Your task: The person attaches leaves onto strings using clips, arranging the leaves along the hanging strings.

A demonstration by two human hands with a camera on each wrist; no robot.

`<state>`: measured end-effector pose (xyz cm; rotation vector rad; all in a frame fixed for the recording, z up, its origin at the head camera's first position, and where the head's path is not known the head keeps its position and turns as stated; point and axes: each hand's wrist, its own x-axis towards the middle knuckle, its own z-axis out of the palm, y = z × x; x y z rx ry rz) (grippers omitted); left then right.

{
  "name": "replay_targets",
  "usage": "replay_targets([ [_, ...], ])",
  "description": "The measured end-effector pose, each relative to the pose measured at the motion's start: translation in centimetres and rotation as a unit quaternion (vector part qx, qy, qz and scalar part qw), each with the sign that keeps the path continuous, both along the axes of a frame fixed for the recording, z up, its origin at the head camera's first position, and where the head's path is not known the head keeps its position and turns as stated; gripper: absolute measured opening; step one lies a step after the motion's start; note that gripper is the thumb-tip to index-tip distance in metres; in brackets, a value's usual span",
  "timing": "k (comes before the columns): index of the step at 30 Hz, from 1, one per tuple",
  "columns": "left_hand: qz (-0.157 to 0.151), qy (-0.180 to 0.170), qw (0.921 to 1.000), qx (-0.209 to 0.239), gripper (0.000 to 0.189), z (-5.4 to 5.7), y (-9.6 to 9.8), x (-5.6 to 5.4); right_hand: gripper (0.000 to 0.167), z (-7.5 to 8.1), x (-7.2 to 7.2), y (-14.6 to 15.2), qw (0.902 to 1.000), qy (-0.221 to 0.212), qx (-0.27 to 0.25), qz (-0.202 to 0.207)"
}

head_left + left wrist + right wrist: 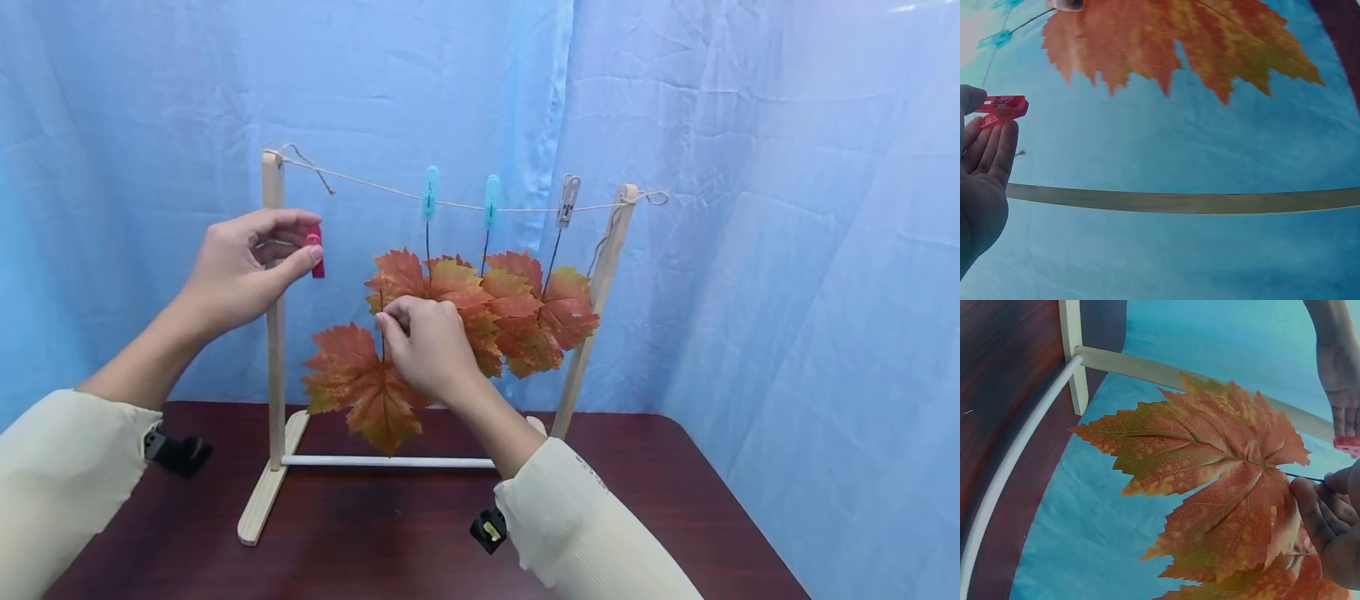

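Note:
My left hand (242, 262) pinches a red clothespin (317, 250) between thumb and fingers, beside the stand's left post and below the string. In the left wrist view the red clothespin (1005, 109) lies sideways across the fingertips. The right hand (435, 346) pinches the thin dark stem of an orange-red artificial leaf (363, 383), which hangs down under it. The stem (1300, 477) shows between thumb and finger in the right wrist view. Behind this hand, other autumn leaves (517, 308) hang by their stems from two turquoise clothespins (430, 193) and a grey clothespin (567, 202).
A string (360, 181) runs between the left wooden post (275, 367) and the right wooden post (600, 292). A white rod (390, 461) joins the posts low down. The stand is on a dark red table (360, 533), with a blue curtain (187, 100) behind.

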<state>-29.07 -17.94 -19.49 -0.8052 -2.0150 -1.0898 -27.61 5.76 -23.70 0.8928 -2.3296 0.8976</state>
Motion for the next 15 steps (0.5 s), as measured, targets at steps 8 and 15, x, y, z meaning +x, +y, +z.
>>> replay_targets([
  [8, -0.008, 0.02, 0.999, 0.039, 0.033, 3.4, 0.7, -0.4, 0.022, 2.0, -0.3, -0.6, 0.9996, -0.012, 0.006, -0.023],
  [15, 0.011, 0.032, 0.9986, 0.041, 0.035, 5.7, 1.2, -0.8, 0.023, 3.9, -1.0, -1.1, 0.9992, -0.009, 0.027, -0.028],
])
